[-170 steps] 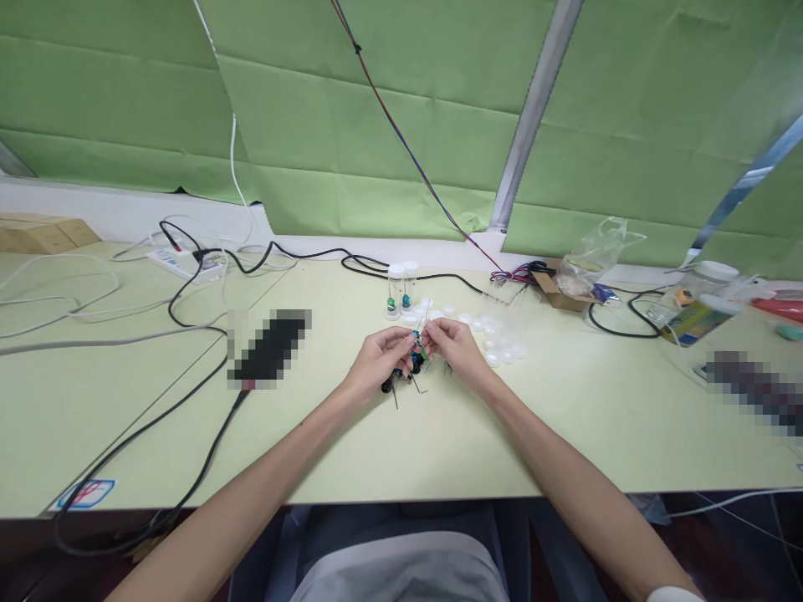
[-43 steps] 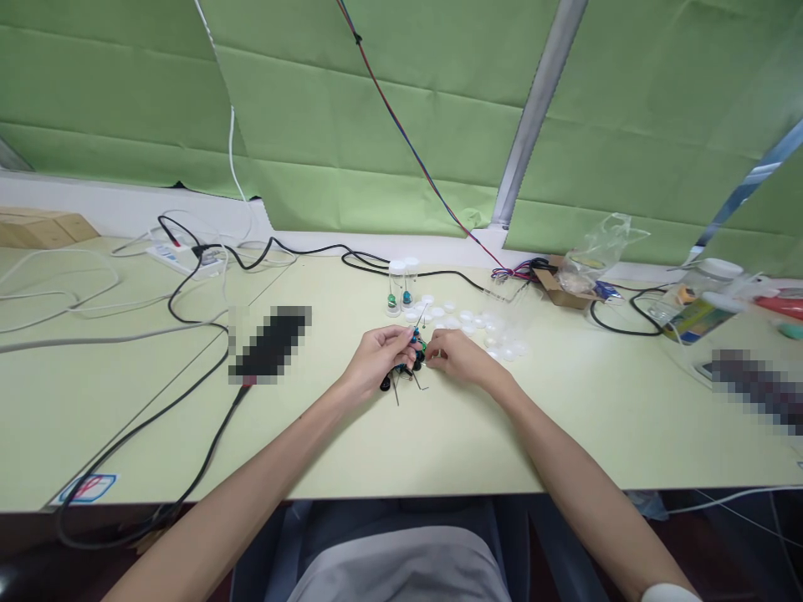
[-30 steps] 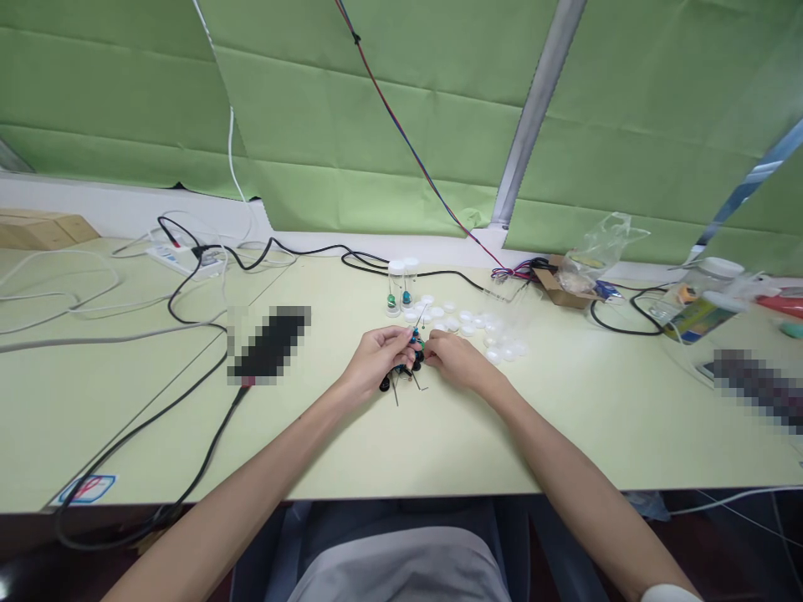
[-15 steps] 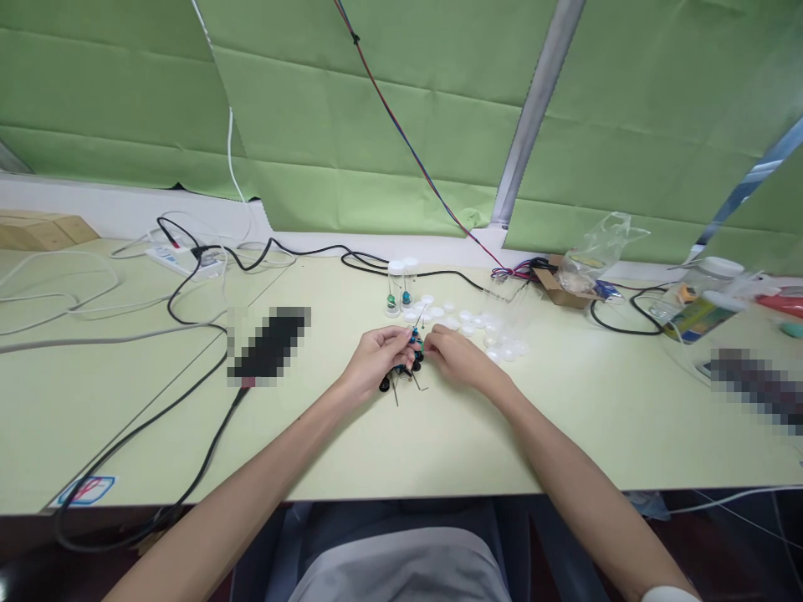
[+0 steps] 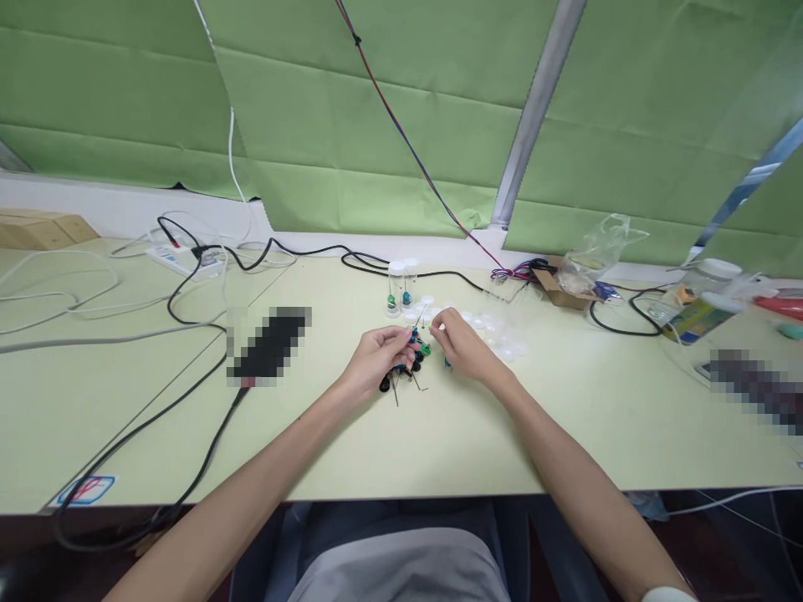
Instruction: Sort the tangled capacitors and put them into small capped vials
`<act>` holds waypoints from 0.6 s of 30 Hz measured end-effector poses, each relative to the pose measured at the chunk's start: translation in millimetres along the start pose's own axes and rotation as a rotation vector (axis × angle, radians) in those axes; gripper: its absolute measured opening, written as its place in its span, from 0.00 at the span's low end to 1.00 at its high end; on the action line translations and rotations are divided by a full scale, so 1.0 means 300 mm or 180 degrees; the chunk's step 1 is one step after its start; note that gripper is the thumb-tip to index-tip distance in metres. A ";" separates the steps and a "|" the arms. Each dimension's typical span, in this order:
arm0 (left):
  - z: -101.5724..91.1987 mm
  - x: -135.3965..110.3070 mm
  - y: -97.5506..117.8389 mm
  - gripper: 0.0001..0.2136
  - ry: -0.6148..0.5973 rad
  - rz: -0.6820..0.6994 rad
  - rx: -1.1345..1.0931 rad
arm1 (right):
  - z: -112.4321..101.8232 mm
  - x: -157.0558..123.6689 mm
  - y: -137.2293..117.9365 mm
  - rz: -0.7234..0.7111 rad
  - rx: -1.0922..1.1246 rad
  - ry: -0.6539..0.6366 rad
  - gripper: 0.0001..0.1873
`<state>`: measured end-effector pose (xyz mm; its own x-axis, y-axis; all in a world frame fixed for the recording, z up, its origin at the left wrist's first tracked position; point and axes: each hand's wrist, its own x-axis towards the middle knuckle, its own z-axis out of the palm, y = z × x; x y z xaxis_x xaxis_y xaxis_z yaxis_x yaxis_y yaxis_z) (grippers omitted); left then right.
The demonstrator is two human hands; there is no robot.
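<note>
My left hand (image 5: 380,359) is closed, its thumb and forefinger pinching a small blue piece with a thin metal stem (image 5: 415,333) that points up and away. Just to its right is my right hand (image 5: 462,344), fingertips drawn together near the stem's far end; what they hold, if anything, is too small to make out. Under and between the hands lies a pile of small blue, green and black parts with thin wires, partly hidden by my left fingers. A green part (image 5: 426,349) shows at the pile's right side, and a bent metal wire (image 5: 396,391) sticks out toward me.
Two clear tubes with white caps (image 5: 395,288) stand behind the hands. Several white round caps (image 5: 508,347) lie to the right. A black cable (image 5: 219,451) and a blurred dark object (image 5: 269,347) are at left. A cardboard box (image 5: 568,288) and a jar (image 5: 706,313) stand back right.
My right hand has moved up and slightly away from the pile, uncovering the green part and a blue bit beneath the hand. My left hand has stayed in place.
</note>
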<state>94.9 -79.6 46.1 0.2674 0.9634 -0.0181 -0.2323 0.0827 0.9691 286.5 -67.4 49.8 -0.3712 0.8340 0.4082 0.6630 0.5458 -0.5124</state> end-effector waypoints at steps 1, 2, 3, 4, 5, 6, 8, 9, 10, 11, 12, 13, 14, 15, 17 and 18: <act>0.001 0.000 0.001 0.18 0.0009 -0.0008 -0.0005 | 0.002 0.003 0.004 0.0045 0.0158 0.0105 0.08; 0.001 0.000 0.001 0.18 0.0015 -0.0015 -0.0013 | 0.004 0.007 0.007 0.0105 0.0359 0.0209 0.08; 0.002 0.000 0.002 0.18 0.0019 -0.0019 -0.0024 | 0.006 0.011 0.010 0.0177 0.0601 0.0314 0.08; 0.003 0.000 0.002 0.19 0.0015 -0.0021 -0.0035 | 0.008 0.015 0.011 0.0258 0.0876 0.0412 0.09; 0.003 0.000 0.003 0.19 0.0011 -0.0020 -0.0044 | 0.008 0.020 0.011 0.0349 0.1184 0.0501 0.10; 0.004 0.000 0.003 0.19 0.0006 -0.0018 -0.0048 | 0.008 0.024 0.009 0.0452 0.1511 0.0575 0.11; 0.004 -0.002 0.005 0.19 0.0004 -0.0017 -0.0040 | 0.003 0.031 0.001 0.0654 0.2155 0.0678 0.15; 0.005 -0.003 0.006 0.19 0.0006 -0.0022 -0.0028 | -0.001 0.033 -0.003 0.0731 0.2432 0.0708 0.16; 0.005 -0.004 0.007 0.19 0.0009 -0.0029 -0.0015 | -0.006 0.034 -0.008 0.0788 0.2658 0.0723 0.17; 0.005 -0.004 0.007 0.19 0.0012 -0.0036 -0.0004 | -0.011 0.035 -0.011 0.0823 0.2835 0.0726 0.18; 0.005 -0.004 0.007 0.19 0.0015 -0.0040 0.0003 | -0.016 0.035 -0.014 0.0838 0.2976 0.0717 0.19; 0.005 -0.004 0.007 0.19 0.0020 -0.0040 0.0006 | -0.021 0.034 -0.015 0.0838 0.3100 0.0692 0.20; 0.005 -0.003 0.007 0.19 0.0021 -0.0037 0.0004 | -0.024 0.034 -0.016 0.0832 0.3215 0.0659 0.20; 0.004 -0.003 0.006 0.19 0.0019 -0.0034 0.0001 | -0.026 0.033 -0.016 0.0826 0.3326 0.0630 0.20; 0.005 -0.002 0.005 0.19 0.0012 -0.0032 -0.0004 | -0.028 0.032 -0.014 0.0826 0.3521 0.0598 0.19; 0.005 -0.002 0.005 0.19 0.0008 -0.0033 -0.0004 | -0.028 0.033 -0.014 0.0833 0.3586 0.0596 0.19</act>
<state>95.8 -80.5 48.0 0.2676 0.9631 -0.0287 -0.2306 0.0930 0.9686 285.6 -62.2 62.2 -0.1450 0.9579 0.2477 -0.2805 0.2003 -0.9387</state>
